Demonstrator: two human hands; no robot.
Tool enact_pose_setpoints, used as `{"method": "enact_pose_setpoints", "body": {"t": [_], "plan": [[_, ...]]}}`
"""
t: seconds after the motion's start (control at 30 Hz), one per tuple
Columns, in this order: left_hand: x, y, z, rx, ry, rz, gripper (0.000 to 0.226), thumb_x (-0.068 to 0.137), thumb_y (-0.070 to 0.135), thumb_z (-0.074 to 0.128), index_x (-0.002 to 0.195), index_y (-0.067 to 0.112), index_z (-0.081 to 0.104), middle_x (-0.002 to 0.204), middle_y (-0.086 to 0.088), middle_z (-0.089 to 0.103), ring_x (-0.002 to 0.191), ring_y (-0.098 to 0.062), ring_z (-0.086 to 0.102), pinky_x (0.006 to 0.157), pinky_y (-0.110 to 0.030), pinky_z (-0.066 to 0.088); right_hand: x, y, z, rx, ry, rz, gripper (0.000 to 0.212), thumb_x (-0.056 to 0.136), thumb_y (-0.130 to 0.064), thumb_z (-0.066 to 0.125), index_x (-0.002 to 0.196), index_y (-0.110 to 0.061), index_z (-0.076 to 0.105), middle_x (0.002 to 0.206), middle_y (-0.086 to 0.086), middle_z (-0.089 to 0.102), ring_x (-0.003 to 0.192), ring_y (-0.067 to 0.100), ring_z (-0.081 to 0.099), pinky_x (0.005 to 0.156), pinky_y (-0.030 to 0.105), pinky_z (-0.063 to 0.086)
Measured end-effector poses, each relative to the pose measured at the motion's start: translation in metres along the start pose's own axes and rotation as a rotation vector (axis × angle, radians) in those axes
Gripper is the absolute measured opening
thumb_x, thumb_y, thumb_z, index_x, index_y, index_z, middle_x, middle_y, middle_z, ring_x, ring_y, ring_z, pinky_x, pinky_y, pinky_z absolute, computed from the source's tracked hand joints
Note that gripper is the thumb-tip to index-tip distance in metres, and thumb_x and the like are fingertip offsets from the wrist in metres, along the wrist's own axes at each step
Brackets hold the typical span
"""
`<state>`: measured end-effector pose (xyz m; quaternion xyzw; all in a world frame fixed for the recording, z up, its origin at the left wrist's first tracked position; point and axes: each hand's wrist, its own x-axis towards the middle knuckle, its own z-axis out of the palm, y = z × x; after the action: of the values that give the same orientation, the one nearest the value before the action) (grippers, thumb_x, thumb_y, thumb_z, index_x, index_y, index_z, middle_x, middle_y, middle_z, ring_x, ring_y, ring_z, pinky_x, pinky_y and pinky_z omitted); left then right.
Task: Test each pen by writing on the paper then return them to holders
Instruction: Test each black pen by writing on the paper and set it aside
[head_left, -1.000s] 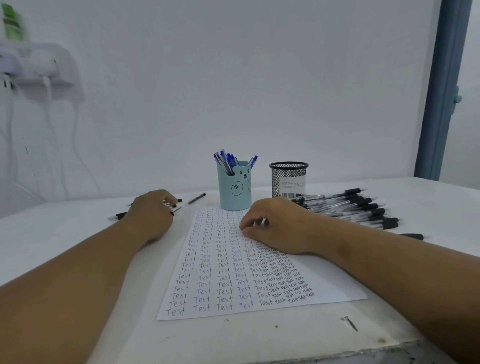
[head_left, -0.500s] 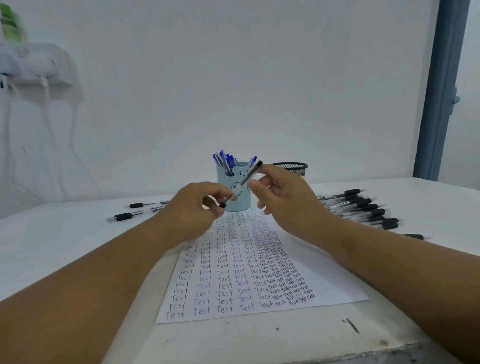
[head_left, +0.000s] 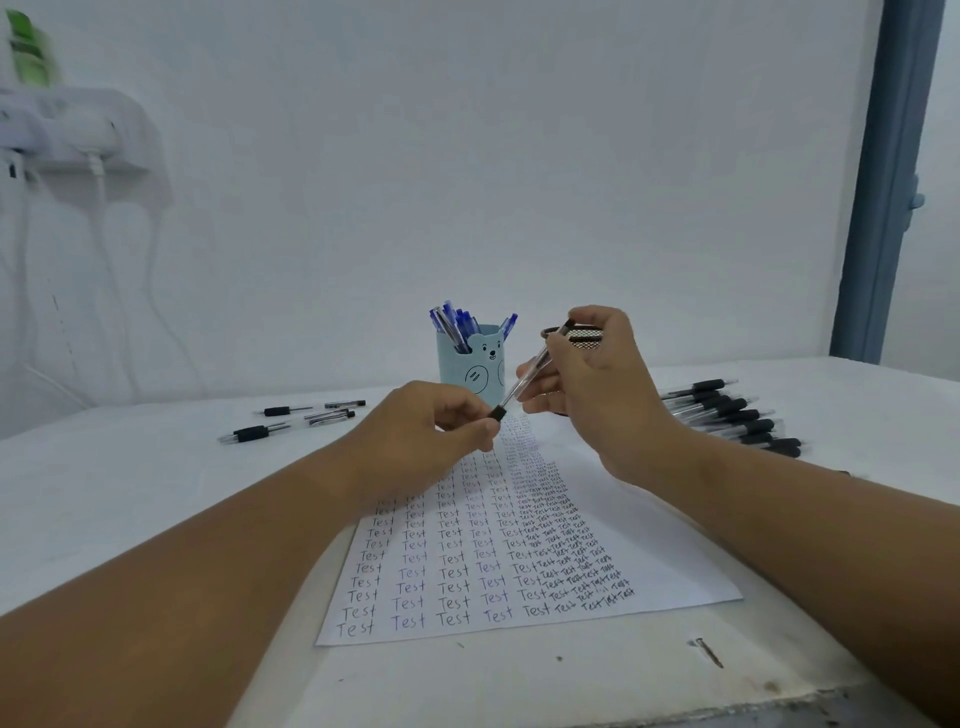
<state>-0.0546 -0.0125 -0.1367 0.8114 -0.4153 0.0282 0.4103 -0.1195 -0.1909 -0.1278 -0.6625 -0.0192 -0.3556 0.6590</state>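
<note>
Both hands raised above the paper (head_left: 649, 561), sharing one pen (head_left: 524, 382). Left hand (head_left: 415, 441) pinches the pen's black lower end between thumb and fingertips. Right hand (head_left: 597, 384) has its fingers curled round the clear barrel and upper end. Pen tilted, black end low and left, top end high and right, in front of the holders.

Paper lies flat on the table (head_left: 130, 493), covered in columns of the word "Test"; writing is wider spaced on the left, cramped and overlapping toward the right.

Containers, both at the far end of the paper:
- Blue cup (head_left: 470, 369) with a bear face, upright. Holds a cluster of blue pens (head_left: 454, 322), standing and leaning outward over the rim.
- Mesh cup (head_left: 584, 335), black, just right of the blue cup, mostly hidden behind the right hand. Only part of the rim shows; contents cannot be told.

Loose items on the table:
- Pile of black pens (head_left: 727, 415) right of the paper, lying roughly parallel.
- A few stray pens (head_left: 291, 421) left of the paper, well apart from the pile.
</note>
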Motion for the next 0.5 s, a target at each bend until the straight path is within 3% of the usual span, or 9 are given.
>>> {"method": "enact_pose_setpoints", "body": {"t": [0.3, 0.43, 0.5], "plan": [[0.0010, 0.0042, 0.0045, 0.055, -0.042, -0.014, 0.011, 0.098, 0.035, 0.063, 0.095, 0.029, 0.072, 0.083, 0.016, 0.076, 0.101, -0.022, 0.067, 0.085, -0.034, 0.052, 0.0018, 0.0034, -0.0030, -0.069, 0.012, -0.004, 0.013, 0.105, -0.009, 0.049, 0.101, -0.020, 0.042, 0.082, 0.024, 0.071, 0.060, 0.033, 0.069, 0.066, 0.041, 0.062], [0.0006, 0.0036, 0.0046, 0.042, -0.033, -0.010, 0.011, 0.098, 0.034, 0.062, 0.098, 0.030, 0.072, 0.086, 0.015, 0.076, 0.104, -0.010, 0.065, 0.091, -0.033, 0.049, 0.0011, 0.0010, -0.0018, -0.034, 0.007, -0.015, 0.015, 0.104, -0.012, 0.052, 0.110, -0.020, 0.042, 0.080, 0.019, 0.073, 0.061, 0.030, 0.069, 0.065, 0.037, 0.062], [0.0002, 0.0040, 0.0050, 0.010, -0.022, 0.005, 0.011, 0.099, 0.033, 0.061, 0.101, 0.031, 0.071, 0.088, 0.014, 0.076, 0.099, -0.011, 0.066, 0.091, -0.036, 0.050, 0.0008, 0.0002, -0.0026, -0.038, -0.012, -0.004, 0.027, 0.101, -0.018, 0.060, 0.120, -0.020, 0.040, 0.079, 0.014, 0.075, 0.063, 0.028, 0.071, 0.069, 0.037, 0.063]]}}
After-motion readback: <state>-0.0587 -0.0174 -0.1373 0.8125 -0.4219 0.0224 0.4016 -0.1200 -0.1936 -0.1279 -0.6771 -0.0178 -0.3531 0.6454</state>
